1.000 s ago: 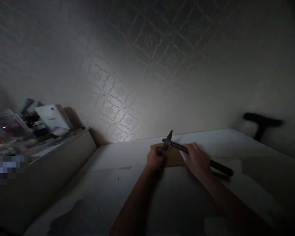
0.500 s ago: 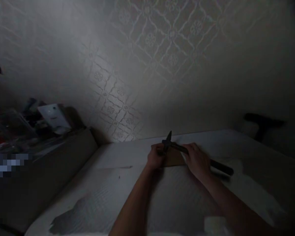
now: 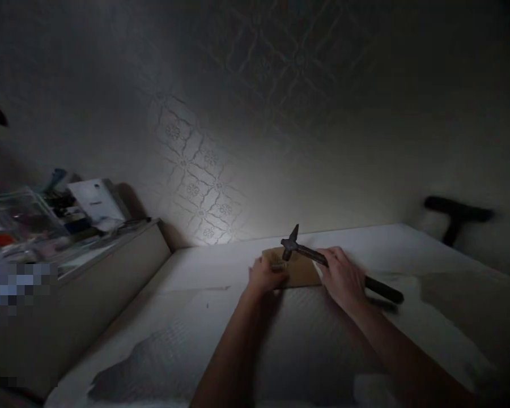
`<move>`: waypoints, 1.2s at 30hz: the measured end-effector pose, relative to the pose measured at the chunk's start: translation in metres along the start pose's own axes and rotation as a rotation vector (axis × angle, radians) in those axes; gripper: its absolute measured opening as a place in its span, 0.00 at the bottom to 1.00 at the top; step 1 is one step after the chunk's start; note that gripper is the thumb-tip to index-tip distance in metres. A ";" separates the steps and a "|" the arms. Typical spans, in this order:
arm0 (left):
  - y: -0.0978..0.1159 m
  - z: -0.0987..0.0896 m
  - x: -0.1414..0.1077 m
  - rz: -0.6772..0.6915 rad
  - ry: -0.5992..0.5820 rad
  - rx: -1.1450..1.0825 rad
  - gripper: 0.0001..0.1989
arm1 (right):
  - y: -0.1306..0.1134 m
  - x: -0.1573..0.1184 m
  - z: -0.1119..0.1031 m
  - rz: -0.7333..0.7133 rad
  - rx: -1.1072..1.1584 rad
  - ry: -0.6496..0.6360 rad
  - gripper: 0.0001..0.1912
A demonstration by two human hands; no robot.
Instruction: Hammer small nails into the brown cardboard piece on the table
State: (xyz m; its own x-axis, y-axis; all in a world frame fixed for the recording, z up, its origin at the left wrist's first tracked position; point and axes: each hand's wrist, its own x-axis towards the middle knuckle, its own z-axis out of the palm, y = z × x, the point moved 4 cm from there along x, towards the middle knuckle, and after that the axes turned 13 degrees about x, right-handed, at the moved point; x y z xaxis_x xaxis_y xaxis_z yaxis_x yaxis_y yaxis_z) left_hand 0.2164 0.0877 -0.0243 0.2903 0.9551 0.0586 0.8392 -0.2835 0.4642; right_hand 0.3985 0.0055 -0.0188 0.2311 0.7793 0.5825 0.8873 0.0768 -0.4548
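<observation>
A hammer (image 3: pixel 291 245) with a dark metal head lies across my right hand (image 3: pixel 342 277), whose fingers wrap round its handle. Its head hangs over a thin brown board (image 3: pixel 304 273), pointed end upward and blunt end low. At the board's left side, my left hand (image 3: pixel 264 276) is closed with fingertips around a small shiny cylindrical piece (image 3: pixel 279 266). Just right of that piece is the hammer's blunt end; whether they touch, I cannot tell. The dark grip of the handle sticks out beyond my right hand.
The white tabletop (image 3: pixel 212 263) meets a patterned wall (image 3: pixel 238 141) behind. On the left, a shelf ledge (image 3: pixel 127 249) holds a white box (image 3: pixel 96 201) and a clear container (image 3: pixel 23 212) among clutter. A dark T-shaped object (image 3: pixel 457 212) stands at right.
My left hand has shifted slightly left and lower, showing more of the board and the small shiny piece. The hammer and right hand stay nearly in place. The light on the wall has changed.
</observation>
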 end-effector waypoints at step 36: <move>0.000 0.002 -0.010 -0.081 -0.130 0.567 0.43 | -0.002 0.000 -0.001 -0.008 0.010 0.013 0.12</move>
State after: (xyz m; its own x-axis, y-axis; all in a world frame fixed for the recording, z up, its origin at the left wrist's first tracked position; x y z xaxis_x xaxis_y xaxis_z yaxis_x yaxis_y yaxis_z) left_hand 0.2143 0.0775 -0.0261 0.2386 0.9676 -0.0828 0.9658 -0.2453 -0.0843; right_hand 0.3977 0.0049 -0.0167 0.2296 0.7706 0.5945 0.8849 0.0891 -0.4572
